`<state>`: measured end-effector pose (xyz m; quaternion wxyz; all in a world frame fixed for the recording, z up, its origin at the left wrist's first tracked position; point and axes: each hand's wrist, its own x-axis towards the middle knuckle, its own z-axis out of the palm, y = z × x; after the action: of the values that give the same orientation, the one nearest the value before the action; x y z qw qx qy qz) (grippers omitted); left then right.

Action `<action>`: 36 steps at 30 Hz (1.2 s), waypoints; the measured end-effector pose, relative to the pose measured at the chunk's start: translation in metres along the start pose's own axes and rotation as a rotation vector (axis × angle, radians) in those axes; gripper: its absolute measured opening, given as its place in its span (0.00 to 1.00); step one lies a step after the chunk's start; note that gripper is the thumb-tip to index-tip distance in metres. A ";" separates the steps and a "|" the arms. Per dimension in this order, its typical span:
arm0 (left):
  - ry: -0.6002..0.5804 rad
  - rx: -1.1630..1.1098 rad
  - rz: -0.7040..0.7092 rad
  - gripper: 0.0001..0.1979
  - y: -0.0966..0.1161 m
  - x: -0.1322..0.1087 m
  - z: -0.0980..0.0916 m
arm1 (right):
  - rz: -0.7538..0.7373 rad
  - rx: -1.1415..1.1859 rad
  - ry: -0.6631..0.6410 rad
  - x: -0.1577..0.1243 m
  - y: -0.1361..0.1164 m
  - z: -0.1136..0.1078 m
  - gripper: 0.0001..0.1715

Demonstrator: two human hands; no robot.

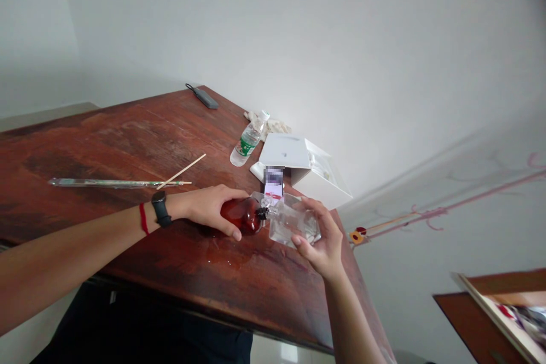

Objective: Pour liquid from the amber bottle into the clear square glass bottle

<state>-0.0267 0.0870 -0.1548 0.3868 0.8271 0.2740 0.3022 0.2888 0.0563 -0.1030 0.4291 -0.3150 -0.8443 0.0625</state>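
Note:
My left hand is wrapped round a reddish-brown bottle tipped on its side, its black threaded neck pointing right. In my right hand is a clear square bottle, also tilted, with its neck toward the brown one. The two mouths meet or nearly meet; I cannot tell whether they touch. Behind them a phone with a lit screen leans by a white box. Drops of liquid lie on the table below the bottles.
On the wooden table a water bottle stands near a crumpled cloth. A grey device with a loop lies at the far corner. Leftward are a thin stick and wrapped chopsticks. A pink rack stands beyond the right edge.

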 end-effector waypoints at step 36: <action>0.046 -0.050 0.035 0.38 -0.005 0.001 0.000 | -0.044 -0.028 -0.094 0.020 0.000 -0.012 0.34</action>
<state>-0.0269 0.0901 -0.1584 0.3956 0.8145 0.2609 0.3347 0.2895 0.0656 -0.0814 0.3857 -0.2992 -0.8710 0.0559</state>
